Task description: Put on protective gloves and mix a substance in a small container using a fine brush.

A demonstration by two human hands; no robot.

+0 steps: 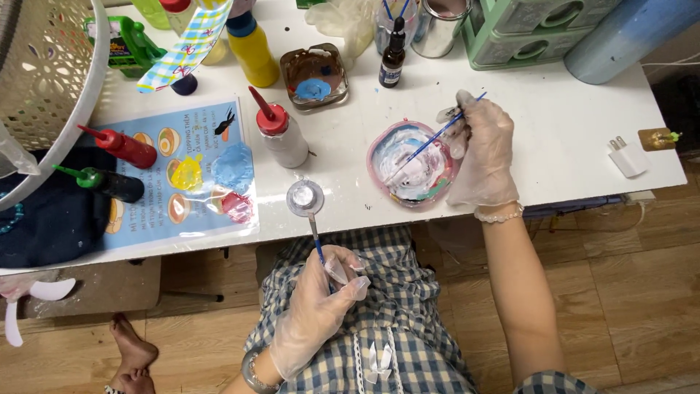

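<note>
The fingers of the right hand (483,157), in a clear glove, were closed on a thin blue-handled brush (436,137), its tip resting in the pink-rimmed mixing dish (412,162) just left of those fingers, where white, blue and pinkish paint lay swirled together. The fingers of the left hand (321,306), gloved too, were closed around the blue stem of a small round silver piece (305,197), which they held up and ahead of them at the near edge of the white counter (561,117), over the checked dress. As I judged it, good work here meant loading the brush lightly, wiping off the excess on the dish rim, and keeping the stem steady so the disc would not turn under the bristles. Beyond the left fingers stood a white squeeze bottle with a red nozzle (283,133); further left lay a blue printed sheet (182,175) carrying blobs of yellow, blue and pink paint, with a red bottle (124,147) and a dark, green-tipped bottle (109,182) lying at its edge. Past the right fingers, toward the back, sat a brown dish with a blue blob (314,76), a small dark dropper bottle (393,57) and a yellow bottle (252,51).
</note>
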